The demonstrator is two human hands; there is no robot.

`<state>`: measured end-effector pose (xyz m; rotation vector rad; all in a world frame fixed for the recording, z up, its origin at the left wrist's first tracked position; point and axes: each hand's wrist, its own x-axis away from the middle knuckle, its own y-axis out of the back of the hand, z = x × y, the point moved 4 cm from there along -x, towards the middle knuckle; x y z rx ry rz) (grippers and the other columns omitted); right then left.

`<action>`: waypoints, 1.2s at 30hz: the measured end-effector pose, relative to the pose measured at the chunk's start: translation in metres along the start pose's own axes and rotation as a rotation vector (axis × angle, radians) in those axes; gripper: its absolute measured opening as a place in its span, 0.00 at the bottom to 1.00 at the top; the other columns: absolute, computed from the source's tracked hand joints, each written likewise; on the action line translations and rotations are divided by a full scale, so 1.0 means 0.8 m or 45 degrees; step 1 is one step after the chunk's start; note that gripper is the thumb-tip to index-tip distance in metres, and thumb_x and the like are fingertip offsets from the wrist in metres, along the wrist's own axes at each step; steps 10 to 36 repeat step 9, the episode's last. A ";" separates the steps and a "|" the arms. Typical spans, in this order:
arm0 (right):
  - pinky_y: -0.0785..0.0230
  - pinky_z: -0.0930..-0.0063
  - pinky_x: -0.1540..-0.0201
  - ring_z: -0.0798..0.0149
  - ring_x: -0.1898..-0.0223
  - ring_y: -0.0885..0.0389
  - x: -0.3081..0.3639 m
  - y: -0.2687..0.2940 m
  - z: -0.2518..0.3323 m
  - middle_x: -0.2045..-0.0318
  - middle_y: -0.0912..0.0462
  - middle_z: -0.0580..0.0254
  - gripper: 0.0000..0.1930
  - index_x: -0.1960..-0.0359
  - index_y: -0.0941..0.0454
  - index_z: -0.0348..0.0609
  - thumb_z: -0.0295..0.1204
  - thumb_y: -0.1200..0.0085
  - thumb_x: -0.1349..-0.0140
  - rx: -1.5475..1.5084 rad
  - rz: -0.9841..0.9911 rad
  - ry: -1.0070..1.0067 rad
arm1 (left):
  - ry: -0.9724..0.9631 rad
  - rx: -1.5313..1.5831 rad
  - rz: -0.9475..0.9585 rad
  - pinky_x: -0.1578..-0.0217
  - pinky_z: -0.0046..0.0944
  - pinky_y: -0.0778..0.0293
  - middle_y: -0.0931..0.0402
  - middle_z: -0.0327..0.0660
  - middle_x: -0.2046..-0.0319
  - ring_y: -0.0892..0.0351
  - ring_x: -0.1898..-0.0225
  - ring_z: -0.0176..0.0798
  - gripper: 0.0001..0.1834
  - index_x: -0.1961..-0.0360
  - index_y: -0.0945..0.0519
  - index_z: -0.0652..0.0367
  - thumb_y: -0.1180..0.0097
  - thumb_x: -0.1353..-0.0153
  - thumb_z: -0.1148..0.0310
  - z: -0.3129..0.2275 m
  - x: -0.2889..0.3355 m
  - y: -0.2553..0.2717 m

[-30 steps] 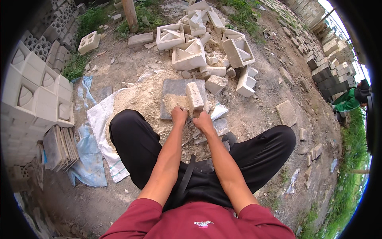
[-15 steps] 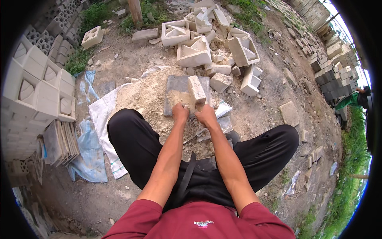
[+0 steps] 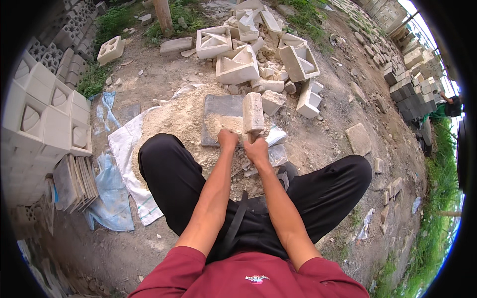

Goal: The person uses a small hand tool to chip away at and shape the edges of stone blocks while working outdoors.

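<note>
Dusty bare ground of an outdoor block yard fills the view, and at the far left a stack of pale moulded blocks (image 3: 44, 114) rises like a wall, with a leaning bundle of thin flat tiles (image 3: 74, 181) at its foot. Next to that lies a crumpled blue plastic sheet (image 3: 112, 198), then a white woven sack (image 3: 130, 164) spread under a heap of pale sand or crushed powder (image 3: 176, 121). On the heap sits a dark grey flat slab (image 3: 221, 109), dusted with the same powder near its lower edge. The person sits on the ground in black trousers and a red shirt, knees spread to either side of the heap. The left hand (image 3: 228, 139) is closed into a fist at the slab's near edge, and the right hand (image 3: 257, 149) is closed just beside it; both seem wrapped around a short handle below the pale oblong block (image 3: 253, 112), though the handle itself is hidden, so I cannot be sure. That block stands over the slab's right part, its long side pointing away from the person. It looks heavy, stiff and gritty, likely brittle at its corners, so it is best taken low with both hands close together and the wrists firm. Behind lies a pile of broken hollow blocks (image 3: 238, 64), and to the right a loose flat stone (image 3: 358, 139), then grass and stacked grey blocks (image 3: 407, 102).
</note>
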<state>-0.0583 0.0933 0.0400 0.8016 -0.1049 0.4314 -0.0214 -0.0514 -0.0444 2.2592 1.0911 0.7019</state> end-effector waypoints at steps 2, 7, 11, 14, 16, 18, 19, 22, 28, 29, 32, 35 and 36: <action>0.28 0.53 0.54 0.36 0.59 0.20 0.009 0.002 -0.009 0.67 0.20 0.29 0.24 0.63 0.26 0.23 0.38 0.41 0.51 -0.038 -0.149 0.045 | 0.013 0.005 -0.043 0.65 0.46 0.23 0.21 0.57 0.79 0.17 0.71 0.55 0.09 0.79 0.15 0.63 0.42 0.57 0.69 -0.016 0.006 -0.005; 0.27 0.55 0.52 0.38 0.57 0.21 -0.007 0.005 -0.053 0.63 0.21 0.29 0.28 0.54 0.29 0.24 0.36 0.40 0.53 0.169 0.116 0.000 | 0.144 0.084 -0.005 0.60 0.51 0.23 0.21 0.63 0.74 0.18 0.66 0.61 0.08 0.78 0.16 0.66 0.46 0.56 0.73 -0.032 0.017 -0.004; 0.29 0.57 0.49 0.38 0.54 0.22 -0.012 0.014 -0.041 0.60 0.21 0.28 0.32 0.50 0.32 0.24 0.37 0.37 0.53 0.038 0.133 -0.036 | 0.150 0.084 0.036 0.59 0.51 0.23 0.20 0.62 0.72 0.18 0.64 0.61 0.09 0.74 0.15 0.66 0.43 0.56 0.72 -0.030 0.009 -0.008; 0.29 0.57 0.49 0.38 0.54 0.22 -0.012 0.014 -0.041 0.60 0.21 0.28 0.32 0.50 0.32 0.24 0.37 0.37 0.53 0.038 0.133 -0.036 | 0.150 0.084 0.036 0.59 0.51 0.23 0.20 0.62 0.72 0.18 0.64 0.61 0.09 0.74 0.15 0.66 0.43 0.56 0.72 -0.030 0.009 -0.008; 0.29 0.57 0.49 0.38 0.54 0.22 -0.012 0.014 -0.041 0.60 0.21 0.28 0.32 0.50 0.32 0.24 0.37 0.37 0.53 0.038 0.133 -0.036 | 0.150 0.084 0.036 0.59 0.51 0.23 0.20 0.62 0.72 0.18 0.64 0.61 0.09 0.74 0.15 0.66 0.43 0.56 0.72 -0.030 0.009 -0.008; 0.29 0.57 0.49 0.38 0.54 0.22 -0.012 0.014 -0.041 0.60 0.21 0.28 0.32 0.50 0.32 0.24 0.37 0.37 0.53 0.038 0.133 -0.036 | 0.150 0.084 0.036 0.59 0.51 0.23 0.20 0.62 0.72 0.18 0.64 0.61 0.09 0.74 0.15 0.66 0.43 0.56 0.72 -0.030 0.009 -0.008; 0.29 0.57 0.49 0.38 0.54 0.22 -0.012 0.014 -0.041 0.60 0.21 0.28 0.32 0.50 0.32 0.24 0.37 0.37 0.53 0.038 0.133 -0.036 | 0.150 0.084 0.036 0.59 0.51 0.23 0.20 0.62 0.72 0.18 0.64 0.61 0.09 0.74 0.15 0.66 0.43 0.56 0.72 -0.030 0.009 -0.008; 0.29 0.57 0.49 0.38 0.54 0.22 -0.012 0.014 -0.041 0.60 0.21 0.28 0.32 0.50 0.32 0.24 0.37 0.37 0.53 0.038 0.133 -0.036 | 0.150 0.084 0.036 0.59 0.51 0.23 0.20 0.62 0.72 0.18 0.64 0.61 0.09 0.74 0.15 0.66 0.43 0.56 0.72 -0.030 0.009 -0.008; 0.29 0.57 0.49 0.38 0.54 0.22 -0.012 0.014 -0.041 0.60 0.21 0.28 0.32 0.50 0.32 0.24 0.37 0.37 0.53 0.038 0.133 -0.036 | 0.150 0.084 0.036 0.59 0.51 0.23 0.20 0.62 0.72 0.18 0.64 0.61 0.09 0.74 0.15 0.66 0.43 0.56 0.72 -0.030 0.009 -0.008; 0.29 0.57 0.49 0.38 0.54 0.22 -0.012 0.014 -0.041 0.60 0.21 0.28 0.32 0.50 0.32 0.24 0.37 0.37 0.53 0.038 0.133 -0.036 | 0.150 0.084 0.036 0.59 0.51 0.23 0.20 0.62 0.72 0.18 0.64 0.61 0.09 0.74 0.15 0.66 0.43 0.56 0.72 -0.030 0.009 -0.008; 0.29 0.57 0.49 0.38 0.54 0.22 -0.012 0.014 -0.041 0.60 0.21 0.28 0.32 0.50 0.32 0.24 0.37 0.37 0.53 0.038 0.133 -0.036 | 0.150 0.084 0.036 0.59 0.51 0.23 0.20 0.62 0.72 0.18 0.64 0.61 0.09 0.74 0.15 0.66 0.43 0.56 0.72 -0.030 0.009 -0.008; 0.29 0.57 0.49 0.38 0.54 0.22 -0.012 0.014 -0.041 0.60 0.21 0.28 0.32 0.50 0.32 0.24 0.37 0.37 0.53 0.038 0.133 -0.036 | 0.150 0.084 0.036 0.59 0.51 0.23 0.20 0.62 0.72 0.18 0.64 0.61 0.09 0.74 0.15 0.66 0.43 0.56 0.72 -0.030 0.009 -0.008; 0.29 0.57 0.49 0.38 0.54 0.22 -0.012 0.014 -0.041 0.60 0.21 0.28 0.32 0.50 0.32 0.24 0.37 0.37 0.53 0.038 0.133 -0.036 | 0.150 0.084 0.036 0.59 0.51 0.23 0.20 0.62 0.72 0.18 0.64 0.61 0.09 0.74 0.15 0.66 0.43 0.56 0.72 -0.030 0.009 -0.008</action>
